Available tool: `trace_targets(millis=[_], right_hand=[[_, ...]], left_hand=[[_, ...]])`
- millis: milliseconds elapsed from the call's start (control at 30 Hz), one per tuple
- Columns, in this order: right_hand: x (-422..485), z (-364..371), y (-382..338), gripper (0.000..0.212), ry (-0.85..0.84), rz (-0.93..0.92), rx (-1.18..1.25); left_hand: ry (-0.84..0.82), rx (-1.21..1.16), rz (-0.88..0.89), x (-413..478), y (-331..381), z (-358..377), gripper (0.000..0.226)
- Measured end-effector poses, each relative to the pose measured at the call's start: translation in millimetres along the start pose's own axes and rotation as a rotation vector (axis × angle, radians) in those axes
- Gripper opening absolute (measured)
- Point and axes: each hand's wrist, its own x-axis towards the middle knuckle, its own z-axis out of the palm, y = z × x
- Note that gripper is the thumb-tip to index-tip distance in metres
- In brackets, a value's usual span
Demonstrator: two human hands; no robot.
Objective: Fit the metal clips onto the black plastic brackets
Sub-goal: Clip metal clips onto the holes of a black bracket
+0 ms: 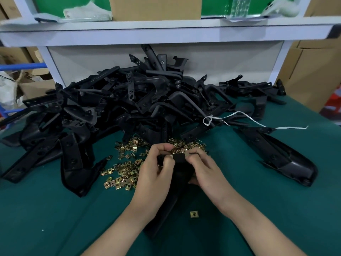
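Observation:
I hold one black plastic bracket (181,170) upright between both hands over the green table. My left hand (156,169) grips its upper left side with curled fingers. My right hand (204,169) grips the upper right side, fingertips pinching at the bracket's top edge, where a small metal clip (186,154) shows. A spread of brass-coloured metal clips (125,172) lies just beyond and left of my hands. One single clip (194,214) lies between my forearms. The bracket's lower part runs down under my left wrist.
A big heap of black brackets (129,100) fills the table's (276,209) far half. One long bracket (276,154) lies apart at the right, with a white cord (258,122) above it. A white shelf (166,30) and cardboard boxes (311,76) stand behind.

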Motion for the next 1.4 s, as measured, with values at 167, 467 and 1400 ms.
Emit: trace_targets(millis=[167, 467, 1400], right_hand=[[-9.7, -2.0, -3.3, 0.032, 0.048, -0.138, 0.079], [-41.4, -3.9, -14.6, 0.074, -0.002, -0.169, 0.385], [-310.9, -155.9, 8.5, 0.06, 0.877, -0.314, 0.931]], left_hand=[[0.071, -0.045, 0.087, -2.2, 18.7, -4.2, 0.025], [-0.07, 0.211, 0.369, -25.9, 69.2, 9.1, 0.02], [-0.749, -0.054, 0.563, -191.5, 114.6, 252.8, 0.041]])
